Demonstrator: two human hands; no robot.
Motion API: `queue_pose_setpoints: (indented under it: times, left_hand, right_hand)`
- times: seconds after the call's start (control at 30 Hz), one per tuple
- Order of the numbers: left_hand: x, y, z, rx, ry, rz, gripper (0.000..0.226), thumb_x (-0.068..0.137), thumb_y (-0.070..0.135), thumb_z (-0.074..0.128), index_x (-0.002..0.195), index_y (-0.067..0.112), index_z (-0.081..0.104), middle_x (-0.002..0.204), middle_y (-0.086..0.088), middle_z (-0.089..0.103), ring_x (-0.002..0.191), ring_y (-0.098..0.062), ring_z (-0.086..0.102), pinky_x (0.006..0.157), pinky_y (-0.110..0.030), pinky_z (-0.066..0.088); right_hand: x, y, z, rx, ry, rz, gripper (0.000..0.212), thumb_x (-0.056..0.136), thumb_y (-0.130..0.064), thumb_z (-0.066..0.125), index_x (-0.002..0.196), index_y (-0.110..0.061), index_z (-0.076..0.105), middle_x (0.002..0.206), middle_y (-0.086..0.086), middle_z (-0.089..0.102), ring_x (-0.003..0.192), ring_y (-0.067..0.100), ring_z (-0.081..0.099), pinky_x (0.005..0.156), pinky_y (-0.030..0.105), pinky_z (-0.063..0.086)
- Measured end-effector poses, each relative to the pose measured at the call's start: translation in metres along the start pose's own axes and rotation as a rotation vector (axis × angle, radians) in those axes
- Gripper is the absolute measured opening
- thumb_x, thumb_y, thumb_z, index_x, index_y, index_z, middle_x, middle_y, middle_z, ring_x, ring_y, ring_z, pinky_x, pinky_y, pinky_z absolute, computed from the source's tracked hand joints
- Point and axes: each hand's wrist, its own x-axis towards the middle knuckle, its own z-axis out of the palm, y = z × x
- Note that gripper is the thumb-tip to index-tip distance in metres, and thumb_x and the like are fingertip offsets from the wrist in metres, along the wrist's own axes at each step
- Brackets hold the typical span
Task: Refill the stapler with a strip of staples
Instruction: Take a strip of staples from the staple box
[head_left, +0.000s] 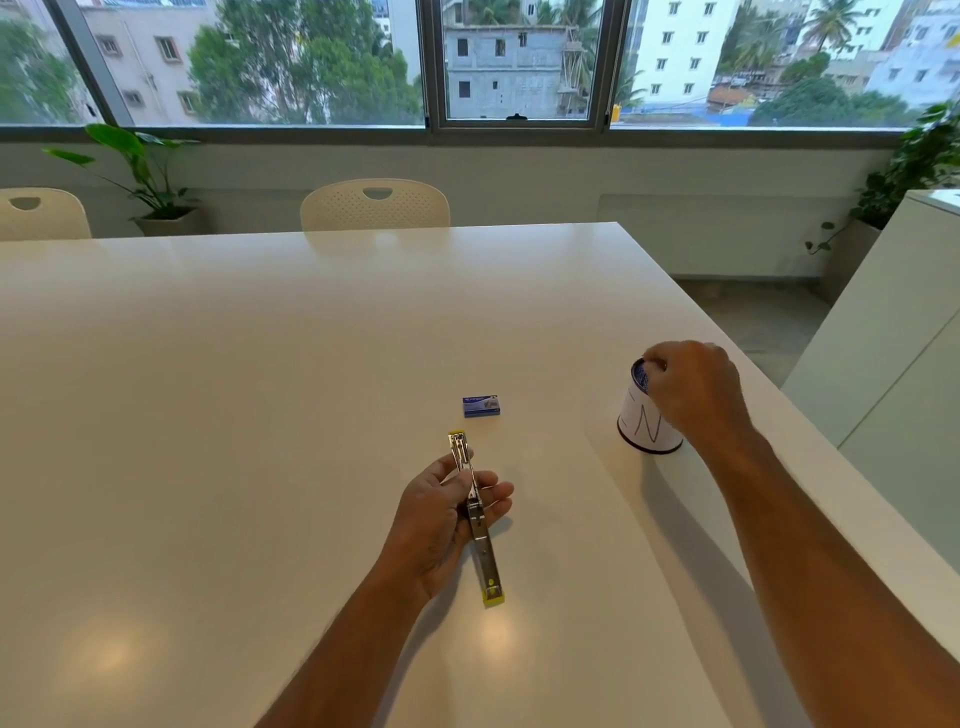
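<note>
left hand (447, 512) holds open stapler (475, 514), near middle | right hand (693, 392) curled over cup (647, 415), grip hidden | staple box (481, 406) just beyond | risk: stapler slips from loose palm

The table (311, 364) had a smooth, glossy white top that mirrored the ceiling lights. On it, the stapler (475, 514) showed bright bare metal along its opened length, with matt yellow plastic at both ends. Just beyond the stapler lay a printed blue cardboard box (481, 406) (slightly shiny). Right of it stood a cup (647, 421) wrapped in matt white paper.
</note>
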Motion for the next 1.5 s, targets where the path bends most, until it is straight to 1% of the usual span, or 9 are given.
queue_pose_setpoints:
  times: [0.1, 0.27, 0.37, 0.63, 0.83, 0.97, 1.2, 1.33, 1.5]
  left_hand:
    - [0.004, -0.005, 0.003, -0.014, 0.038, 0.024, 0.024, 0.106, 0.001, 0.044, 0.128, 0.001, 0.055, 0.096, -0.024, 0.074, 0.097, -0.042, 0.076, 0.077, -0.044, 0.066]
    - [0.008, -0.012, 0.010, -0.025, 0.113, 0.089, 0.019, 0.106, 0.003, 0.045, 0.122, 0.002, 0.056, 0.093, -0.018, 0.079, 0.081, -0.029, 0.079, 0.063, -0.039, 0.065]
    - [0.007, -0.015, 0.012, -0.049, 0.156, 0.095, 0.020, 0.106, 0.006, 0.044, 0.124, 0.004, 0.054, 0.101, -0.020, 0.079, 0.088, -0.029, 0.080, 0.061, -0.038, 0.064]
    - [0.014, -0.009, -0.002, -0.106, 0.167, 0.124, 0.045, 0.100, -0.012, 0.048, 0.135, 0.014, 0.040, 0.118, -0.024, 0.068, 0.113, -0.035, 0.070, 0.096, -0.044, 0.057]
    - [0.021, 0.006, -0.027, 0.929, 0.251, 0.352, 0.032, 0.089, 0.000, 0.069, 0.120, 0.008, 0.068, 0.087, -0.005, 0.074, 0.072, -0.014, 0.068, 0.073, -0.021, 0.055]
    - [0.021, 0.011, -0.024, 1.345, 0.261, 0.478, 0.022, 0.091, 0.009, 0.068, 0.111, 0.014, 0.075, 0.097, -0.007, 0.071, 0.084, -0.021, 0.063, 0.071, -0.027, 0.041]
    - [0.023, 0.008, -0.025, 1.517, 0.224, 0.508, 0.017, 0.089, 0.010, 0.072, 0.106, 0.011, 0.077, 0.101, -0.011, 0.061, 0.089, -0.026, 0.061, 0.072, -0.024, 0.037]
    - [0.026, 0.015, -0.026, 1.573, 0.164, 0.414, 0.026, 0.089, 0.013, 0.072, 0.115, 0.013, 0.074, 0.110, -0.010, 0.060, 0.095, -0.025, 0.062, 0.076, -0.024, 0.040]
    - [0.030, 0.033, -0.019, 1.575, 0.162, 0.375, 0.038, 0.096, 0.017, 0.064, 0.134, 0.017, 0.063, 0.126, -0.015, 0.060, 0.111, -0.029, 0.062, 0.097, -0.040, 0.051]
  right_hand:
    - [-0.038, -0.042, 0.002, 0.252, -0.046, -0.071, 0.014, 0.091, -0.015, 0.066, 0.094, -0.013, 0.079, 0.092, 0.011, 0.079, 0.083, 0.031, 0.070, 0.079, 0.038, 0.055]
    - [-0.116, -0.086, 0.039, 0.399, -0.640, -0.051, 0.029, 0.085, -0.043, 0.072, 0.111, -0.029, 0.072, 0.102, -0.008, 0.074, 0.088, 0.011, 0.066, 0.081, 0.027, 0.052]
    - [-0.138, -0.092, 0.054, 0.317, -0.642, -0.146, 0.029, 0.088, -0.041, 0.069, 0.114, -0.028, 0.065, 0.099, -0.004, 0.066, 0.084, 0.012, 0.061, 0.071, 0.026, 0.048]
    - [-0.118, -0.071, 0.064, 0.258, -0.537, -0.241, 0.023, 0.092, -0.016, 0.065, 0.113, -0.019, 0.071, 0.103, 0.003, 0.064, 0.088, 0.019, 0.061, 0.078, 0.030, 0.050]
    - [-0.089, -0.051, 0.071, 0.287, -0.543, -0.331, 0.028, 0.094, -0.011, 0.063, 0.120, -0.015, 0.072, 0.102, 0.002, 0.060, 0.095, 0.016, 0.054, 0.083, 0.026, 0.047]
    - [-0.083, -0.044, 0.079, 0.263, -0.542, -0.395, 0.026, 0.095, -0.011, 0.062, 0.118, -0.016, 0.073, 0.102, 0.001, 0.062, 0.097, 0.013, 0.050, 0.082, 0.024, 0.044]
    - [-0.075, -0.040, 0.082, 0.245, -0.594, -0.447, 0.025, 0.092, -0.012, 0.064, 0.114, -0.017, 0.076, 0.101, 0.002, 0.064, 0.097, 0.014, 0.053, 0.086, 0.029, 0.047]
    - [-0.053, -0.045, 0.078, 0.263, -0.749, -0.364, 0.037, 0.089, -0.031, 0.071, 0.124, -0.021, 0.069, 0.107, -0.004, 0.063, 0.096, 0.010, 0.060, 0.086, 0.026, 0.050]
    - [-0.017, -0.064, 0.103, 0.347, -0.588, -0.264, 0.051, 0.092, -0.024, 0.070, 0.139, -0.014, 0.055, 0.126, 0.010, 0.062, 0.102, 0.014, 0.059, 0.084, 0.025, 0.043]
